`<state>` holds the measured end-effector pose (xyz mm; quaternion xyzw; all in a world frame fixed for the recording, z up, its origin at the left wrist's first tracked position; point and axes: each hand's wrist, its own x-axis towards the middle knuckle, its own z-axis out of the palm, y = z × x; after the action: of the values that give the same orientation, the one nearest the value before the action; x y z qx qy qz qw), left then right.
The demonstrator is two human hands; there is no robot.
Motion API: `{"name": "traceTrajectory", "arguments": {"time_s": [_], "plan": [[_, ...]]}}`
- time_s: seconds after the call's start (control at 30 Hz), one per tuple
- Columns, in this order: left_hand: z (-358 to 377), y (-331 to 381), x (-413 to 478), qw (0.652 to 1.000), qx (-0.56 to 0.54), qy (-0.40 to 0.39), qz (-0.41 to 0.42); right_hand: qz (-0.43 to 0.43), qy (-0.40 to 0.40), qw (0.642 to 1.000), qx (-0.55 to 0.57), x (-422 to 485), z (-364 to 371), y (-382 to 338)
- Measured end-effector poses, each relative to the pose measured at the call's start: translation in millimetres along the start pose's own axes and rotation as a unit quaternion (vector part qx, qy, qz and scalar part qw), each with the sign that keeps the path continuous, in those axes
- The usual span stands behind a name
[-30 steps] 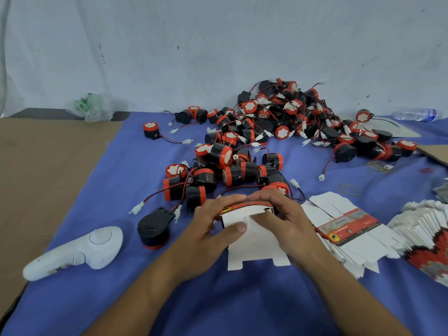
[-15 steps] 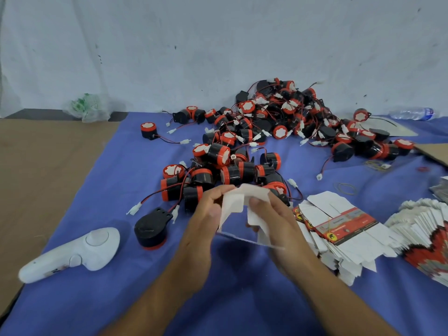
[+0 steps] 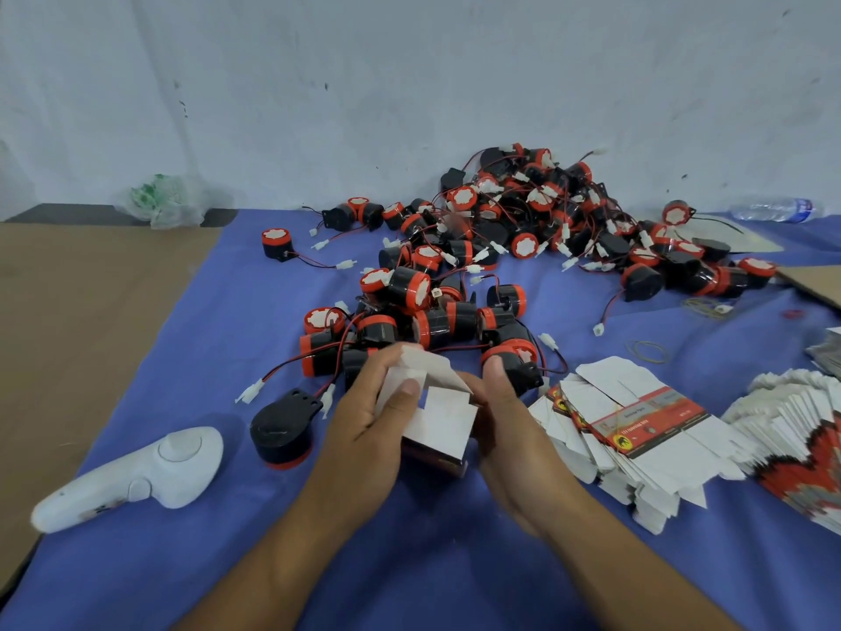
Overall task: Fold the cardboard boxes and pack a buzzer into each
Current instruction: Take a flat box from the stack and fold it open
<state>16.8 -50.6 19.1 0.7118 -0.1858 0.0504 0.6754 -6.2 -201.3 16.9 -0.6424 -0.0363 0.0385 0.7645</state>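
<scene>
One blue cloth [image 3: 191, 321] covers most of the table in front of you, with a brown cardboard sheet [image 3: 68, 321] lying along its left edge. Dozens of black-and-red buzzers [image 3: 523, 230] with red wires and white plugs sit heaped in the middle and far right of the cloth, reaching back to the wall.

To your right lie two stacks of flat printed boxes: the nearer stack [image 3: 637, 430] just beside your right wrist, and the fanned stack [image 3: 796, 434] at the frame's edge. A white handheld controller [image 3: 136, 475] lies on the cloth to your left.

Your left hand [image 3: 364, 430] grips the half-folded cardboard box [image 3: 439, 425] from the left, thumb pressed on a white flap and fingers curled behind it. Your right hand [image 3: 509, 425] holds the box's right side with its fingers wrapped round it and the thumb pointing up. You hold the box between them just above the cloth, in front of the heap, with its top flaps standing open.

A lone black buzzer [image 3: 282, 425] stands just left of your left hand, and a rubber band [image 3: 646, 350] lies beyond the nearer stack.
</scene>
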Motion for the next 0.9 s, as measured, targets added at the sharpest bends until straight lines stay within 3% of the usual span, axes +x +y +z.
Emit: {"name": "traceTrajectory", "arguments": {"time_s": [0.13,0.27,0.43,0.63,0.9], "plan": [[3.1,-2.7,-3.1,0.999,0.031,-0.009,-0.012,-0.010,-0.015,0.999,-0.043,-0.3,3.3,4.3],[4.3,-2.3,-4.7,0.993,0.109,-0.039,0.031,0.008,-0.012,1.000,0.009,0.1,-4.8,-4.3],[5.0,-2.6,-4.1,0.984,0.147,-0.068,0.072,-0.010,-0.029,0.997,-0.074,-2.3,-8.1,-11.3],[-9.5,-3.6,-7.1,0.967,0.169,-0.170,0.088,-0.051,-0.047,0.993,-0.093,-6.3,-6.6,-16.3],[-7.2,-7.4,-3.2,0.964,0.212,-0.144,0.072,-0.062,-0.074,0.976,-0.195,-8.1,-14.9,-19.4]]}}
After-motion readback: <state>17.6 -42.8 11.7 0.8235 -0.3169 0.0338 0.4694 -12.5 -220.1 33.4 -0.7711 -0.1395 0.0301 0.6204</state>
